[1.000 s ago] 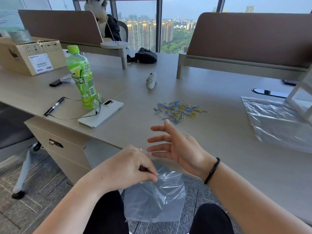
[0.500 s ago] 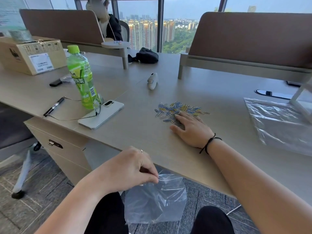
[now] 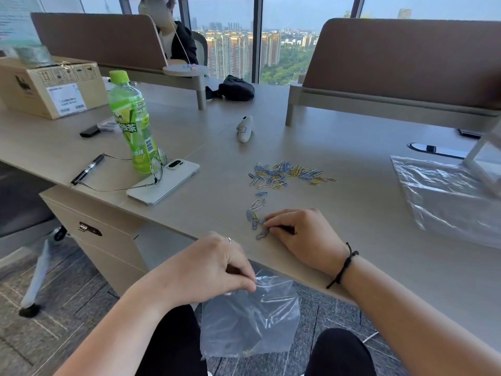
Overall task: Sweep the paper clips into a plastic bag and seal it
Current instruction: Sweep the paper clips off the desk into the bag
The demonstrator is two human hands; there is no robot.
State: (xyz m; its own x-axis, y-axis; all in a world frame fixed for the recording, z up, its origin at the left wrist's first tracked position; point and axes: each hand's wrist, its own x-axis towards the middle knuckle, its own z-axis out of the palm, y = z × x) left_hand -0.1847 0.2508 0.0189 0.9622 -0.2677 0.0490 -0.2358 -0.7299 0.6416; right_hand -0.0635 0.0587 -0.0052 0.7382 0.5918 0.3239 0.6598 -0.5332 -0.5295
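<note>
Clips point(image 3: 287, 173), thin coloured wire; right hand point(image 3: 303, 234) curled, dragging some; left hand point(image 3: 208, 270) pinching crinkly clear bag point(image 3: 252, 321).

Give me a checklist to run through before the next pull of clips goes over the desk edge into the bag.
1. Left hand pinches the bag at its top: ok.
2. Bag mouth open: cannot tell.
3. Bag hangs below the desk edge, under the clips' path: ok.
4. Right hand on the dragged clips, fingers curled over them: ok.
5. All clips gathered: not ok, the main pile sits farther back.
</note>
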